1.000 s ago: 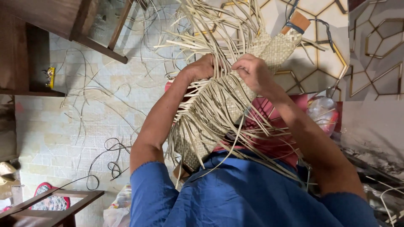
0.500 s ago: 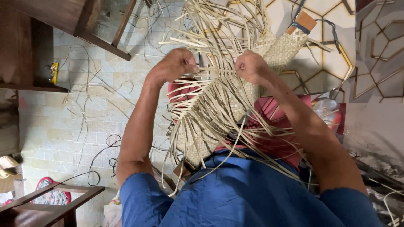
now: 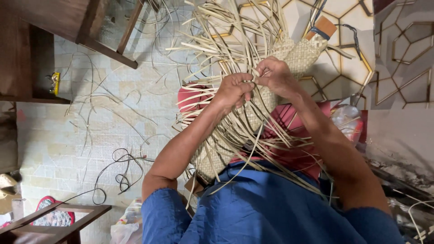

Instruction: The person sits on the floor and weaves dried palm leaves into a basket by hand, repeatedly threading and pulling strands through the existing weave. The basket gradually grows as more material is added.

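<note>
Centrally, left hand [image 3: 233, 90] and right hand [image 3: 275, 77] meet, fingertips pinched on pale loose strips [image 3: 226, 40] fanning toward 11 o'clock. Woven mat [image 3: 253, 122] lies beneath both hands, long axis 1-to-7 o'clock. Hands equally near.

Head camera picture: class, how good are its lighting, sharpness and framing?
Head view: soft, even light with no harsh shadows or glare; left hand, right hand and woven straw mat fairly sharp; loose strips slightly soft; the scene appears upside down; wide-angle stretch at the edges.
</note>
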